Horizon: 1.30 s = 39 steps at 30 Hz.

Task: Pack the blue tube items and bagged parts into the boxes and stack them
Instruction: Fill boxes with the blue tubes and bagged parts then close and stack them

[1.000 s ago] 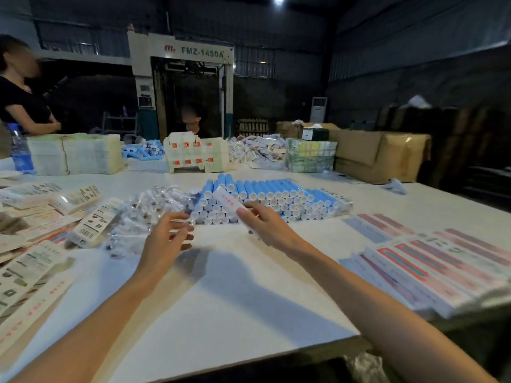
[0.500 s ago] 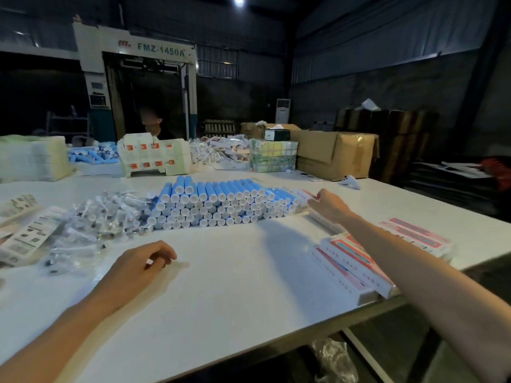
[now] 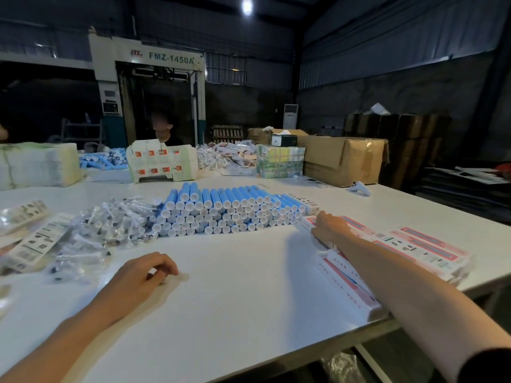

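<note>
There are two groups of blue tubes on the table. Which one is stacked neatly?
The near group lies in tidy rows, white caps showing; the far group is a loose heap.

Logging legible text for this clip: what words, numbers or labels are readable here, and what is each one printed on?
"FMZ-1450A": on the machine header panel at the back.
Red logo left of it: too blurred to read.
Print on the pink boxes, the flat cartons on the left and the blue tube caps: too small to read.
</note>
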Tool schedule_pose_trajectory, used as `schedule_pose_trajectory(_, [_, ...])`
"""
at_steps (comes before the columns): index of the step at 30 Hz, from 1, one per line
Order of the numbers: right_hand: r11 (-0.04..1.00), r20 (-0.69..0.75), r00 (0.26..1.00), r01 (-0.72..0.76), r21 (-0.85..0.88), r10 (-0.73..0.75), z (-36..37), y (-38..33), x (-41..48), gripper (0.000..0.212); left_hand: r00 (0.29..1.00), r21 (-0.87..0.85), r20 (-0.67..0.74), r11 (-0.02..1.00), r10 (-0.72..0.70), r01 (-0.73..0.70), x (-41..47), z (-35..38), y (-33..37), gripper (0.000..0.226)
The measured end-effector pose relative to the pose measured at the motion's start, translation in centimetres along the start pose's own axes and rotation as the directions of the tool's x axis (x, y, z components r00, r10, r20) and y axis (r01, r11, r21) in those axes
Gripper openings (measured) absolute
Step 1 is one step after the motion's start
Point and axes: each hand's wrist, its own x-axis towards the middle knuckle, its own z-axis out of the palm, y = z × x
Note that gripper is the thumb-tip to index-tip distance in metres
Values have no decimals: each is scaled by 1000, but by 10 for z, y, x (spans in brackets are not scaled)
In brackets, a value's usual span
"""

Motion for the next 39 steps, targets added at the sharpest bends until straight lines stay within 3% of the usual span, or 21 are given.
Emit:
schedule_pose_trajectory(5, [967, -30, 999, 37, -251, -46, -2, -8, -3, 41, 1000, -25, 9, 999, -24, 24, 0, 1, 6, 42])
schedule_pose_trajectory(9, [963, -150, 987, 22, -269, -65, -13, -25, -6, 42, 999, -15, 21, 999, -42, 42, 0, 0, 10, 40])
schedule_pose_trajectory(13, [987, -461, 875, 162, -3, -145, -42, -84, -21, 11, 998, 46, 20, 997, -67, 66, 0, -1, 19, 38])
schedule_pose_trajectory(16, [890, -563, 777, 431, 149, -282, -50, -149, -50, 17, 996, 85, -21, 992, -87, 89, -1, -4, 23, 38])
schedule_pose_trajectory(19, [672, -560, 713, 660, 336, -421, -32, -210, -84, 14, 991, 154, -62, 980, -119, 127, -3, -10, 24, 34])
schedule_pose_trajectory(22, [451, -530, 698, 715, 534, -481, 14, -258, -115, 14, 975, 229, -132, 951, -180, 207, -6, -18, 29, 29])
schedule_pose_trajectory(24, [387, -491, 724, 680, 622, -484, 48, -277, -130, 14, 958, 293, -182, 918, -222, 268, -7, -24, 31, 28])
schedule_pose_trajectory(27, [387, -410, 730, 654, 650, -546, 79, -286, -137, 11, 933, 401, -233, 847, -274, 349, -8, -40, 31, 27])
schedule_pose_trajectory(29, [386, -395, 706, 674, 630, -588, 83, -286, -132, 10, 911, 509, -274, 757, -307, 408, -8, -58, 29, 28])
schedule_pose_trajectory(31, [378, -378, 674, 697, 610, -634, 83, -285, -131, 10, 869, 623, -325, 606, -374, 494, -11, -82, 29, 37])
schedule_pose_trajectory(36, [341, -346, 632, 710, 616, -693, 81, -286, -132, 12, 605, 691, -581, 64, -545, 720, -47, -144, 18, 54])
schedule_pose_trajectory(39, [324, -333, 626, 702, 634, -705, 79, -285, -133, 13, 527, 710, -611, -114, -591, 695, -75, -156, 2, 72])
